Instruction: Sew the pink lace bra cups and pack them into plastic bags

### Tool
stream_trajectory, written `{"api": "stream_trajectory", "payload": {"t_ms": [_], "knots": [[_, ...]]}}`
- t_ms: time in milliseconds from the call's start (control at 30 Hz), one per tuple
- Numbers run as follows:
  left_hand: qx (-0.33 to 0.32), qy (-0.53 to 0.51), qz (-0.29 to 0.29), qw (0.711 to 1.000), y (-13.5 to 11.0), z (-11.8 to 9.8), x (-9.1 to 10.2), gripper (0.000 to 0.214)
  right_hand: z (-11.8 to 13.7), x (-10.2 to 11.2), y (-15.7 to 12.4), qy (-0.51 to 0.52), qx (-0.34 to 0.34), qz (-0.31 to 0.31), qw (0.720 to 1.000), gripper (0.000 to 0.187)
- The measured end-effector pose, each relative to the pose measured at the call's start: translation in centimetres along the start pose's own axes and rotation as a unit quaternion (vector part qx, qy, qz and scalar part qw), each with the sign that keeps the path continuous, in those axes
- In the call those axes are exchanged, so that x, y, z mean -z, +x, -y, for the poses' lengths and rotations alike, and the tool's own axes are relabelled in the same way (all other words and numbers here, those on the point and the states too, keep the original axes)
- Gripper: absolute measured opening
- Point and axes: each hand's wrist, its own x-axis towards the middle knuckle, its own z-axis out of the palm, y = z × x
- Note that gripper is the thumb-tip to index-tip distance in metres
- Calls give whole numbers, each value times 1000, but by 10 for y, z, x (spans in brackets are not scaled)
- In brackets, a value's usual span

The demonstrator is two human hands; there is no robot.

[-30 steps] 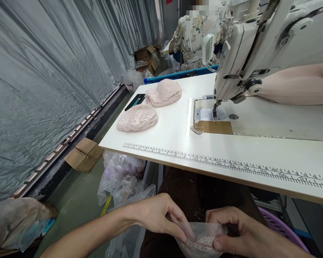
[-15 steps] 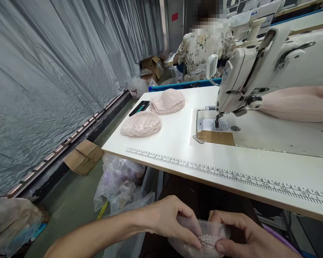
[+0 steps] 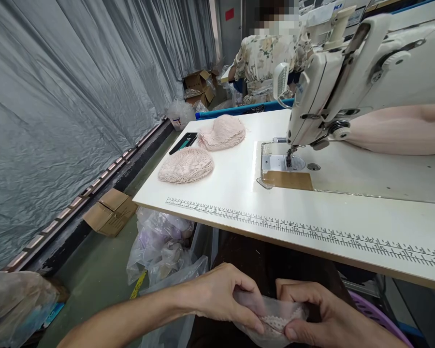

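Note:
Below the table's front edge, my left hand (image 3: 235, 299) pinches one side of a clear plastic bag (image 3: 271, 304). My right hand (image 3: 311, 314) grips the bag's other side, thumb in front and fingers behind. Inside the bag, between my thumbs, shows pale lace fabric (image 3: 275, 323); much of it is hidden by the fingers. On the white table (image 3: 235, 193) lie two piles of pale pink lace pieces, a nearer pile (image 3: 186, 166) and a farther pile (image 3: 223, 133). A dark flat item with a teal patch (image 3: 183, 143) rests beside them.
A white sewing machine (image 3: 322, 96) stands on the right, pink fabric (image 3: 402, 129) behind its head. Plastic bags (image 3: 163, 241) hang below the table at left. A cardboard box (image 3: 109, 211) sits on the floor, and a person (image 3: 268, 63) sits beyond the table.
The view has shifted slightly, so the table and machine appear a little higher and farther left. Both hands keep hold of the bag, which has tilted slightly.

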Motion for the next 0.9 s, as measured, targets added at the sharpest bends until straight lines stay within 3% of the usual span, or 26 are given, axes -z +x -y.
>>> {"api": "stream_trajectory", "payload": {"t_ms": [267, 567, 700, 900], "knots": [[-7, 6, -2, 1000, 5, 5, -4, 49, -4, -1, 3, 22, 24, 6, 999, 29], [-16, -47, 17, 999, 3, 5, -4, 26, 0, 2, 4, 51, 9, 35, 998, 27], [-27, -63, 24, 997, 4, 7, -3, 21, 1, -1, 4, 28, 8, 20, 999, 26], [10, -68, 27, 997, -1, 2, 1, 18, -1, 4, 2, 35, 12, 27, 999, 30]]}}
